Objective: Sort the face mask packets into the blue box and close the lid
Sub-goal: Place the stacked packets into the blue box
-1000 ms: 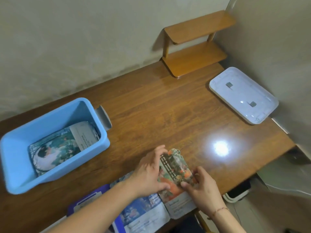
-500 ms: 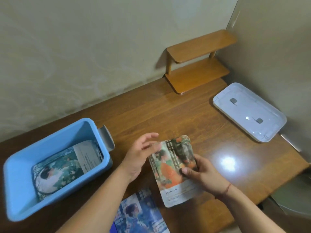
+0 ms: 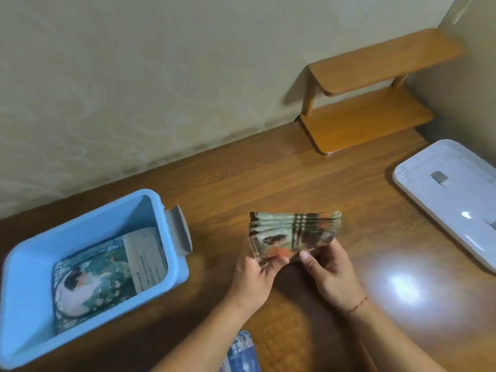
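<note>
Left hand (image 3: 255, 277) and right hand (image 3: 328, 275) gripping fanned packet stack (image 3: 294, 233), long axis left-right, lifted off table

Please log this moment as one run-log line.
both hands: grip packet stack | blue box: open, holds packets | lid: on table

Dim, warm light; lamp glare on the table (image 3: 397, 288) (soft blur, wide-angle bending at edges).

white lid (image 3: 451, 200) and blue packet (image 3: 243, 353) are cut off by the edges.
</note>
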A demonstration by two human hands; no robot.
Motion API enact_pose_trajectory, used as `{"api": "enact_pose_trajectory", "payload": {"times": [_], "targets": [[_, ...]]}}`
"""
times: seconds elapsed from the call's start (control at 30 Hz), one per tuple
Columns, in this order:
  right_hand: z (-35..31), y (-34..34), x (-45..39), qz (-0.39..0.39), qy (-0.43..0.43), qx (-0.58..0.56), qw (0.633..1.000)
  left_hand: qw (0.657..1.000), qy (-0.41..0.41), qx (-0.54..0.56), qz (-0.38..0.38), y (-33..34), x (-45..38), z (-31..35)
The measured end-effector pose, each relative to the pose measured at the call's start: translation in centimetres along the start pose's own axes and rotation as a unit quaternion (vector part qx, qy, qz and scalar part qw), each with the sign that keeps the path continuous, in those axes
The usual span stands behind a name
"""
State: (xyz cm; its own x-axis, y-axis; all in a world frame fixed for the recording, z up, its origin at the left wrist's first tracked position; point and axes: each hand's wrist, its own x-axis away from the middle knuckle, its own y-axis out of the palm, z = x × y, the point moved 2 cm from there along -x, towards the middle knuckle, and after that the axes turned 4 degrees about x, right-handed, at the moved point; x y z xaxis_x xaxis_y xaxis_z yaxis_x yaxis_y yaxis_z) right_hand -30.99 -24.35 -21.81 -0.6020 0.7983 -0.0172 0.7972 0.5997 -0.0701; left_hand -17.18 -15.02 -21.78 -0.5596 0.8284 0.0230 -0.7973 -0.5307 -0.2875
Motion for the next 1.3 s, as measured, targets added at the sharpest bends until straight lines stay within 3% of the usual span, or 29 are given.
{"api": "enact_pose_trajectory", "payload": {"times": [0.1, 0.17, 0.23, 0.3, 0.37, 0.47, 0.6, 0.67, 0.8, 0.93, 1.1, 1.3], "targets": [[-0.4, -0.3, -0.7, -0.022, 0.031, -0.003, 0.999, 0.999, -0.032, 0.014, 0.001, -0.4, 0.0, 1.2], [-1.7, -0.9, -1.3, -0.073, 0.069, -0.051, 0.994, 0.992, -0.081, 0.093, 0.000, -1.3, -0.4, 2.7], [-3.7, -1.8, -1.5, -0.171, 0.149, -0.141, 0.964, 0.964, -0.131, 0.221, -0.062, -2.6, -0.4, 4.5], [-5.7, -2.4, -1.4, -0.295, 0.227, -0.162, 0.914, 0.936, -0.150, 0.295, -0.119, -4.2, -0.2, 6.7], [-7.5, -2.5, -1.5, -0.351, 0.246, -0.139, 0.893, 0.934, -0.154, 0.307, -0.103, -5.4, 0.0, 8.3], [-9.9, -1.7, -1.9, -0.311, 0.264, -0.130, 0.904, 0.942, -0.164, 0.293, 0.005, -6.4, 0.7, 9.3], [-11.9, 1.3, -0.2, -0.097, 0.284, -0.261, 0.918, 0.912, -0.164, 0.343, 0.156, -7.1, 1.6, 8.9], [-13.0, 4.1, 1.1, -0.034, 0.281, -0.316, 0.906, 0.916, -0.134, 0.328, 0.187, -7.1, 2.1, 9.3], [-14.0, 7.5, 1.7, 0.074, 0.255, -0.273, 0.925, 0.915, -0.108, 0.319, 0.225, -8.1, 3.5, 9.9], [-14.2, 8.0, 1.6, 0.019, 0.229, -0.238, 0.944, 0.916, -0.125, 0.324, 0.202, -13.4, 5.1, 10.2], [-15.2, 10.8, 1.4, -0.116, 0.250, -0.188, 0.943, 0.965, -0.124, 0.170, 0.154, -20.6, 8.1, 11.8], [-16.2, 19.9, -2.1, -0.197, 0.245, -0.113, 0.943, 0.968, -0.132, 0.005, 0.214, -29.1, 9.6, 9.8]]}}
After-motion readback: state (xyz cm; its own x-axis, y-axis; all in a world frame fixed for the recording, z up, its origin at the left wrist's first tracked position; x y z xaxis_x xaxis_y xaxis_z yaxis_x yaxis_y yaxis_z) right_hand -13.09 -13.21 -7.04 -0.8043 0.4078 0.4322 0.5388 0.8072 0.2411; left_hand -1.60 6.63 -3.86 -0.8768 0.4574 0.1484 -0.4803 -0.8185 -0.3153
